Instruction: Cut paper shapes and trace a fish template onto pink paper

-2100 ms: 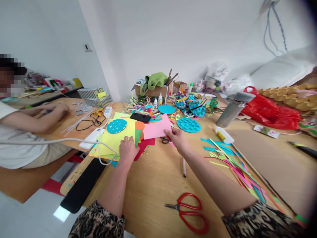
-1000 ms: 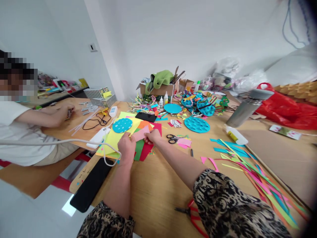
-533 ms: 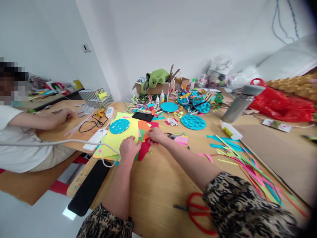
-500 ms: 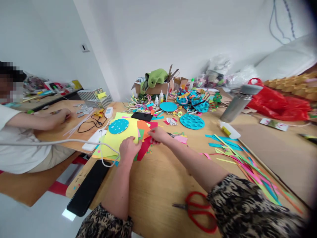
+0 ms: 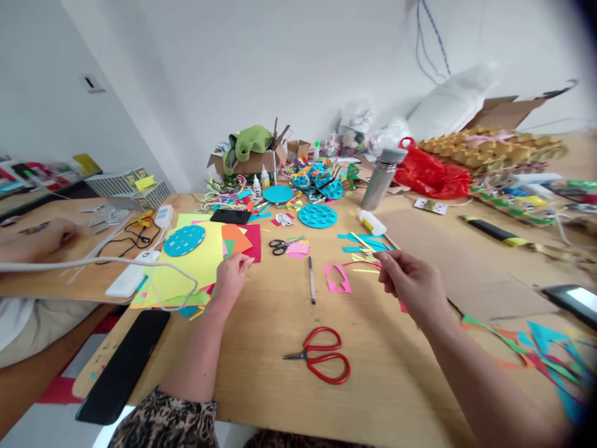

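Note:
My left hand (image 5: pixel 232 275) is closed, thumb and finger pinched together at the right edge of the coloured paper pile. Anything in that pinch is too small to make out. Beneath and beside it lie yellow paper (image 5: pixel 205 270), orange paper (image 5: pixel 236 238) and dark red paper (image 5: pixel 253 239). My right hand (image 5: pixel 413 286) hovers near the blue paper strips (image 5: pixel 357 247), fingers pinched; what they hold, if anything, I cannot make out. Between my hands are a pen (image 5: pixel 311 280) and a pink paper with a cut-out hole (image 5: pixel 332 286). Red-handled scissors (image 5: pixel 321 354) lie nearer me.
Small black scissors (image 5: pixel 278 247) rest beside pink paper. A steel bottle (image 5: pixel 380 180) stands near a glue bottle (image 5: pixel 372 223). Blue discs (image 5: pixel 318 216) lie farther back. A white cable (image 5: pixel 93 267) crosses the left side, where another person's hand (image 5: pixel 58 236) rests.
My right hand has moved from the paper pile far to the right, toward the strips. My left hand stays by the pile. The view has swung right, uncovering the pen and pink cut-out paper.

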The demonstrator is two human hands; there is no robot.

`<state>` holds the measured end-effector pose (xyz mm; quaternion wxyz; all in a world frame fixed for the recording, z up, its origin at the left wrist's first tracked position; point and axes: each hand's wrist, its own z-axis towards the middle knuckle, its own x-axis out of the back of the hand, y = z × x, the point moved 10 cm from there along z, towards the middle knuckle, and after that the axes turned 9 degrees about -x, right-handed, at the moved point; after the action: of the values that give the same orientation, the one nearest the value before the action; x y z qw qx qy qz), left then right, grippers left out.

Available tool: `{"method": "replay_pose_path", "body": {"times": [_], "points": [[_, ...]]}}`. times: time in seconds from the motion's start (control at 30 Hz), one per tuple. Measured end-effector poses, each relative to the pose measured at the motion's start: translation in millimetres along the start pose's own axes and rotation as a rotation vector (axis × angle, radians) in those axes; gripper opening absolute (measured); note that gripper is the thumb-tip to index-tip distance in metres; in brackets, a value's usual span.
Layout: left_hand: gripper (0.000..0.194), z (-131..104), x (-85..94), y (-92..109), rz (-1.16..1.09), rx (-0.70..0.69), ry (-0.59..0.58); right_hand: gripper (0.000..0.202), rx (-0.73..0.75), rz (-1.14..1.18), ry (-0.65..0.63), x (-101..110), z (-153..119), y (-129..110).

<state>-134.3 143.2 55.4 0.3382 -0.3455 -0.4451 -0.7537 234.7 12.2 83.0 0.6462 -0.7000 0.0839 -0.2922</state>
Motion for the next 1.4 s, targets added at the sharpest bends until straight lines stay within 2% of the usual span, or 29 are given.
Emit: {"method": "replay_pose_path", "body": {"times": [0.07,0.13,0.2,0.27,0.33,0.43,0.6,0.77,0.87,0.97,1.07,1.4], "points": [[0.022,0.5,-9.7,20.5,-0.021,-0.051,-0.05,0.035,0.038,-0.032,0.041,4.6,-2.0,6.5],[0.021,-0.9,-20.6,41.1,-0.035,-0.093,-0.11,0.029,0.148,-0.118,-0.011,-9.2,-4.8,6.8],[0.02,-4.4,-31.0,59.4,-0.038,-0.123,-0.167,0.026,0.358,-0.283,-0.142,-39.7,-17.5,0.9],[0.019,-8.5,-37.8,72.2,-0.032,-0.137,-0.191,0.034,0.6,-0.471,-0.313,-76.9,-42.2,-1.1],[0.019,-12.0,-41.6,76.3,-0.029,-0.121,-0.194,0.039,0.686,-0.608,-0.376,-99.1,-57.8,6.2],[0.02,-14.6,-42.4,71.7,-0.036,-0.09,-0.176,0.045,0.695,-0.744,-0.382,-114.0,-64.9,15.3],[0.021,-15.4,-41.7,56.7,-0.011,-0.044,-0.161,0.04,0.711,-0.848,-0.426,-125.3,-66.4,17.8],[0.021,-16.9,-45.0,57.5,-0.002,-0.064,-0.182,0.027,0.704,-0.785,-0.411,-119.9,-66.6,9.5],[0.02,-17.4,-44.8,57.8,-0.001,-0.067,-0.17,0.03,0.703,-0.657,-0.385,-113.2,-67.6,4.2],[0.021,-18.0,-45.1,56.9,-0.008,-0.065,-0.163,0.036,0.724,-0.597,-0.418,-117.5,-73.7,3.8],[0.021,-18.7,-46.6,55.7,-0.032,-0.059,-0.166,0.04,0.734,-0.62,-0.461,-127.3,-81.2,4.6],[0.017,-17.1,-44.7,52.1,-0.087,-0.076,-0.133,0.03,0.761,-0.821,-0.494,-144.1,-89.1,1.3]]}}
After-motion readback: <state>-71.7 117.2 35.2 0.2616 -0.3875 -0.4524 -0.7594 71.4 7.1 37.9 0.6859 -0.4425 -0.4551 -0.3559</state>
